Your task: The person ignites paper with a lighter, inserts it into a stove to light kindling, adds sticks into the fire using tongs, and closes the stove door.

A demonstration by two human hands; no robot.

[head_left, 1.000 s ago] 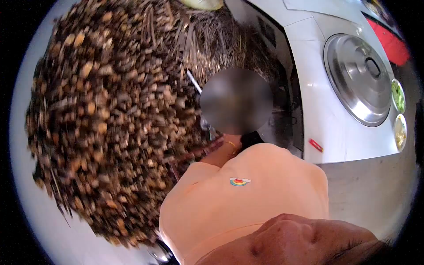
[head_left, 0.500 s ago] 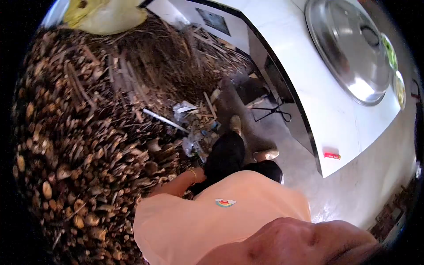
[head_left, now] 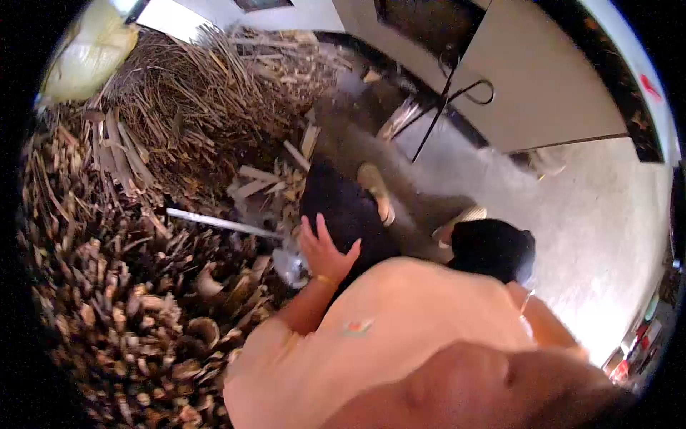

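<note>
My left hand [head_left: 325,250] is beside my left leg in black trousers [head_left: 346,214], with its fingers spread and nothing in them. Just left of it lie crumpled clear plastic [head_left: 289,266] and a long white stick [head_left: 221,224], on top of the wood pile. Only a small part of my right hand [head_left: 517,292] shows, close to my bent right knee [head_left: 493,247]; its fingers are hidden.
Stacked cut firewood [head_left: 143,307] fills the left side, with a heap of thin twigs [head_left: 186,107] behind it. A pale yellow sack [head_left: 89,53] stands at the upper left. Black fire tongs [head_left: 443,100] lean near the cabinet [head_left: 536,79]. A red object [head_left: 649,87] lies on the counter.
My view has swung toward the floor and cabinet, and the pot lid has left the view. My left hand has come up into sight with its fingers spread; my right forearm now shows.
</note>
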